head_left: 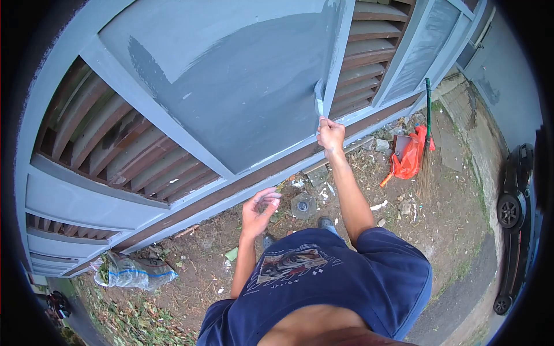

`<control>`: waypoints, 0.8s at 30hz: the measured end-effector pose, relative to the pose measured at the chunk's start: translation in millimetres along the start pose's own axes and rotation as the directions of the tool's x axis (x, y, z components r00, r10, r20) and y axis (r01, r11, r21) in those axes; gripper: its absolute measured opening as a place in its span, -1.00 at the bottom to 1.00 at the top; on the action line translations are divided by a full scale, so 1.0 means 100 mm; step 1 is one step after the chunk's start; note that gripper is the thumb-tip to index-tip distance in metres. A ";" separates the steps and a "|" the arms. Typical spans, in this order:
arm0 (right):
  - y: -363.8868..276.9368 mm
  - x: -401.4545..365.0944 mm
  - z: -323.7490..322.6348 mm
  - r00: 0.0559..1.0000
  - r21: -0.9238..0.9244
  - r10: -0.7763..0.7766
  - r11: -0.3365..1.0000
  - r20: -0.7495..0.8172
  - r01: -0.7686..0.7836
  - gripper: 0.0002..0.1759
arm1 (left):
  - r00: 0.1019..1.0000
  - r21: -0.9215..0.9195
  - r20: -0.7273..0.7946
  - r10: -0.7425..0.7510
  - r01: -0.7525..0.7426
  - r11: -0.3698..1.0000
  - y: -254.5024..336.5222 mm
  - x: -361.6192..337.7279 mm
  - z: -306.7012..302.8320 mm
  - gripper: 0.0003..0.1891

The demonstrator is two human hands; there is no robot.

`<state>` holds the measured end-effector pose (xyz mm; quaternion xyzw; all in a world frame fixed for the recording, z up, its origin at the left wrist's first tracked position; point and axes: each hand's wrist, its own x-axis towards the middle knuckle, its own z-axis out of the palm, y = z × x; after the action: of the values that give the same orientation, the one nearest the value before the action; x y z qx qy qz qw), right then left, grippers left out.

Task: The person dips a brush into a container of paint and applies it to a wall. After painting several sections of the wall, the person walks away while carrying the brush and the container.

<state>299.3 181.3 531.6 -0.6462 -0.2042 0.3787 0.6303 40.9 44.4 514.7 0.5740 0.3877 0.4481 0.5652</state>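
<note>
My right hand [330, 136] grips the lower end of a pale, paint-covered brush [319, 99] at the right edge of a grey wall panel [242, 92]. The brush's tip lies close to the light frame strip beside the panel. Darker grey paint covers much of the panel, with a lighter area at its upper left. My left hand [261, 211] is held below the panel's lower edge, its fingers curled but apart, with nothing visible in it. Whitish smears mark its fingers.
Louvred vents [369, 52] flank the panel. On the dirt ground are a red plastic bag [408, 157], a broom [427, 115] leaning upright, a clear sack [138, 272], a round grey block [303, 206] and scattered debris. A dark car [511, 213] stands at the far right.
</note>
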 end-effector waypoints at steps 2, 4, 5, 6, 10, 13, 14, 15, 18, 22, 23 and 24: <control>-0.25 -0.05 0.08 0.987 0.100 -0.157 0.983 0.030 0.153 -0.65 | 1.000 -0.012 -0.005 0.018 -0.018 1.000 -0.01 0.03 -0.01 -0.65; -0.74 -0.18 0.21 0.954 0.146 -0.301 0.943 -0.021 0.300 -0.70 | 0.999 -0.025 -0.016 0.035 -0.035 0.999 0.00 0.02 0.00 -0.64; -0.97 -0.18 0.25 0.933 0.151 -0.359 0.922 -0.010 0.356 -0.69 | 0.999 -0.022 -0.015 0.029 -0.029 0.999 0.03 0.01 0.00 -0.64; -1.20 -0.17 0.30 0.908 0.159 -0.418 0.897 0.002 0.413 -0.67 | 1.000 -0.020 -0.014 0.025 -0.026 0.999 0.05 0.02 0.00 -0.64; -2.01 -0.12 0.42 0.786 0.183 -0.616 0.767 -0.057 0.615 -0.61 | 0.998 -0.025 -0.025 0.052 -0.053 0.998 0.04 0.00 -0.06 -0.66; -2.60 -0.17 0.47 0.611 0.195 -0.783 0.585 -0.118 0.787 -0.66 | 0.997 -0.029 -0.059 0.043 -0.045 0.999 0.02 -0.01 -0.08 -0.66; -2.78 -0.24 0.46 0.632 0.214 -0.772 0.608 -0.068 0.765 -0.68 | 0.997 -0.025 -0.060 0.056 -0.058 0.998 0.02 -0.01 -0.08 -0.67; -2.90 -0.29 0.44 0.651 0.230 -0.758 0.631 -0.018 0.741 -0.70 | 0.996 -0.030 -0.060 0.064 -0.065 0.997 0.02 -0.01 -0.08 -0.67; -2.75 -0.24 0.35 0.704 0.236 -0.709 0.689 0.027 0.685 -0.65 | 0.997 -0.023 -0.062 0.050 -0.052 0.998 -0.02 0.00 -0.07 -0.67; -1.90 0.04 0.32 0.836 0.234 -0.548 0.816 0.025 0.528 -0.65 | 0.996 -0.054 -0.065 0.059 -0.062 0.997 -0.10 -0.03 -0.01 -0.65; -1.69 0.08 0.31 0.850 0.193 -0.527 0.835 0.011 0.515 -0.66 | 0.997 -0.053 -0.051 0.050 -0.053 0.997 -0.11 -0.04 -0.01 -0.65; -1.46 0.14 0.30 0.861 0.168 -0.508 0.848 -0.010 0.502 -0.65 | 0.997 -0.051 -0.051 0.053 -0.056 0.997 -0.12 -0.05 -0.01 -0.65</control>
<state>316.6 229.5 672.0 -0.5088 -0.3458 0.2265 0.7552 38.9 40.8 502.0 0.5582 0.3741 0.4875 0.5575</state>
